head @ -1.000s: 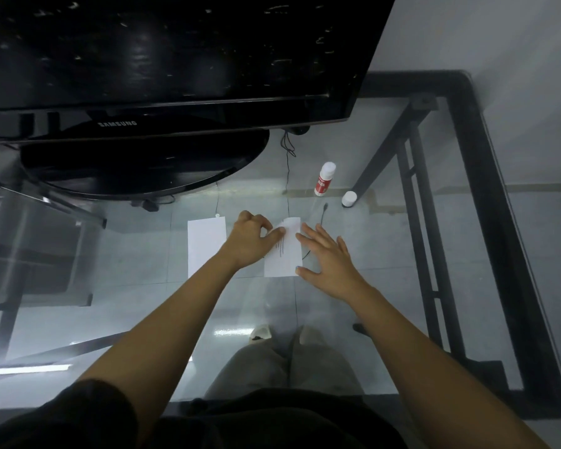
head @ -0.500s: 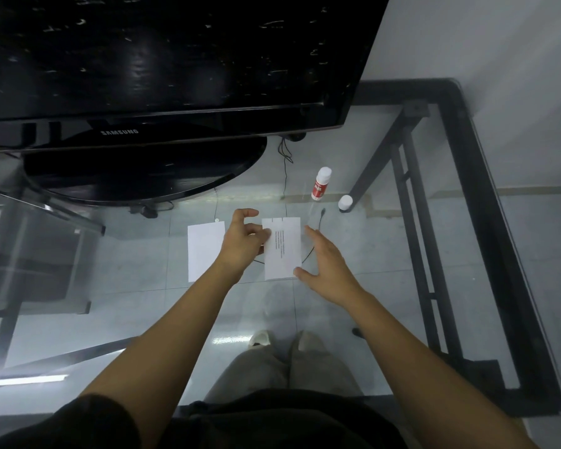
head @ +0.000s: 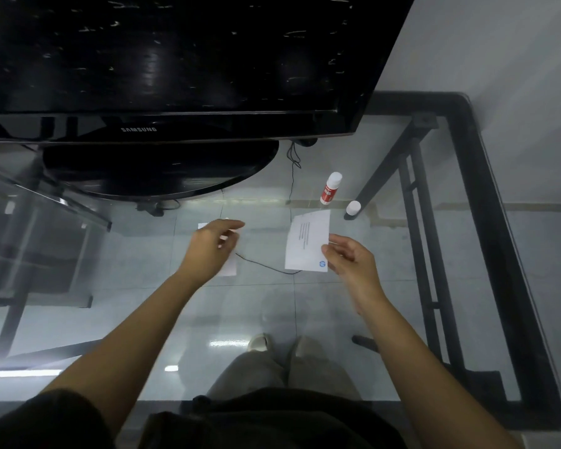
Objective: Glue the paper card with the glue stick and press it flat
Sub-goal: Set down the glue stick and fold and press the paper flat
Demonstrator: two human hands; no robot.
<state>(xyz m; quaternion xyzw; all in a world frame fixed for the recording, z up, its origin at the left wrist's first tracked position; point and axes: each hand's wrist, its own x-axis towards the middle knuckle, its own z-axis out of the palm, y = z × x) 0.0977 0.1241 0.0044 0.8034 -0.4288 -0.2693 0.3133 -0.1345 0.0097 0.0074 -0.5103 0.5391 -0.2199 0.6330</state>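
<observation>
My right hand (head: 350, 264) pinches the right edge of a white printed card (head: 306, 246) with a small blue logo, holding it just above the glass table. Over a blank white paper (head: 230, 268) on the left hovers my left hand (head: 212, 249), its fingers loosely apart; most of that sheet is hidden under it. The red-and-white glue stick (head: 331, 187) stands behind the card. Its white cap (head: 353, 208) sits apart, just to its right.
The glass table (head: 402, 254) has a black frame (head: 499, 254) along the right and near edges. A large black monitor (head: 175, 59) on a round black base (head: 159, 170) fills the back. A thin black wire (head: 263, 265) runs between the two papers.
My left hand let go of the printed card and moved left over the blank paper. My right hand took the card and carried it to the right.
</observation>
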